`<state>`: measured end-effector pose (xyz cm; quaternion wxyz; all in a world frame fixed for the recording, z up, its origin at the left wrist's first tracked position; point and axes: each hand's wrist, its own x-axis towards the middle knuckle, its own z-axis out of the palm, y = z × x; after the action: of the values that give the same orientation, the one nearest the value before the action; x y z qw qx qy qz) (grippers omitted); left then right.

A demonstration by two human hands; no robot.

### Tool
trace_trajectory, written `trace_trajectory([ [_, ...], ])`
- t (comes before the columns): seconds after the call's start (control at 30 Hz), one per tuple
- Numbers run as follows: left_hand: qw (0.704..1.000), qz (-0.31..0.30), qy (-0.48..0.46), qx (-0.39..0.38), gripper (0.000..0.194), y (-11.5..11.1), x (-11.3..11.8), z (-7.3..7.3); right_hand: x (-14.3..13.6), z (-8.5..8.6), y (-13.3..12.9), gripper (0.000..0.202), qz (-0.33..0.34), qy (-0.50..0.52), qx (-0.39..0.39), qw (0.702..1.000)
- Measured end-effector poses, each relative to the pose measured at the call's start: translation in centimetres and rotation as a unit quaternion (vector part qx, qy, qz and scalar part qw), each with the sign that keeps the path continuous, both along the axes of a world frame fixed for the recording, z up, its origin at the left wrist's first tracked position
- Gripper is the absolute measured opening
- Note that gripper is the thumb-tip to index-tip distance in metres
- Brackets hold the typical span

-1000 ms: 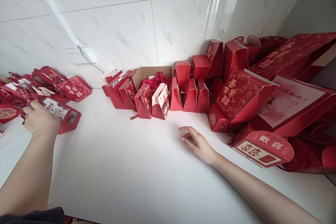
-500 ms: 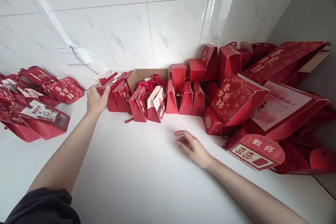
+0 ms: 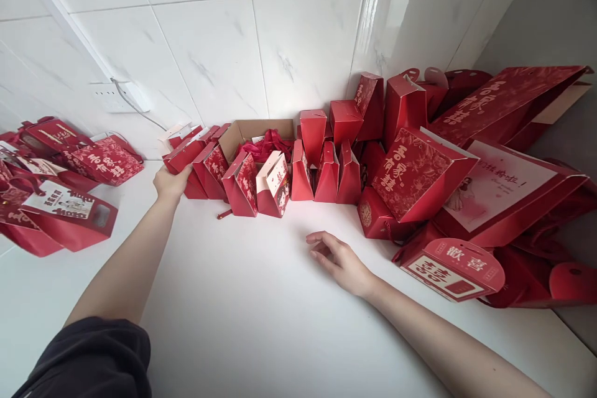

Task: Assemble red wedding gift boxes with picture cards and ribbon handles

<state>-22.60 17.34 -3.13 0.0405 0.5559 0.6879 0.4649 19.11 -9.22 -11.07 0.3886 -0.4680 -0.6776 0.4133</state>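
Observation:
At the left end of a row of red paper gift boxes, my left hand [image 3: 171, 185] has its thumb and fingers closed around the lower part of a red gift box [image 3: 183, 155]. Its palm side and most of the fingertips are hidden. Against this box leans a patterned red gift box [image 3: 212, 168]. My right hand [image 3: 339, 263] rests over the white tabletop [image 3: 242, 298] with loosely curved fingers apart and nothing in them. Nearest to it are upright red gift boxes [image 3: 326, 174] and a white-fronted gift box with a cartoon figure [image 3: 274, 185].
An open cardboard box [image 3: 233, 137] with red ribbons [image 3: 268, 146] stands behind the row. Larger red boxes [image 3: 413, 177] are piled at the right, with a handled box [image 3: 450, 270] in front. More red bags [image 3: 79, 224] lie at far left. A cable [image 3: 135, 106] hangs from a wall socket.
My left hand has lowered slightly and closed in around the red gift box, whose top now tilts more. My right hand stays almost still. The whole view has shifted a little.

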Motion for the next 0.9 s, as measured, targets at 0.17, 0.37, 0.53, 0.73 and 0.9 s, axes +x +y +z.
trace_trajectory([
  [0.17,0.996,0.085,-0.011,-0.016,0.061,-1.3,-2.0,-0.8,0.1,-0.2,0.0,0.023,0.002,-0.004,0.005,1.0],
  [0.37,0.992,0.098,-0.042,-0.064,0.067,-4.2,-4.1,-2.2,0.1,-0.3,0.0,0.023,0.006,-0.012,0.012,1.0],
  [0.53,0.988,0.11,-0.061,-0.087,0.069,-8.0,-5.7,-3.2,0.1,-0.4,-0.1,0.022,0.008,-0.014,0.023,1.0],
  [0.73,0.993,0.032,-0.113,0.014,0.075,-12.8,-5.2,-3.1,0.1,-0.3,0.0,0.022,0.008,-0.011,0.032,0.999],
  [0.9,0.984,-0.078,-0.078,0.142,0.092,-15.0,-1.8,-0.3,0.1,-0.3,0.1,0.022,0.009,-0.009,0.031,0.999],
])
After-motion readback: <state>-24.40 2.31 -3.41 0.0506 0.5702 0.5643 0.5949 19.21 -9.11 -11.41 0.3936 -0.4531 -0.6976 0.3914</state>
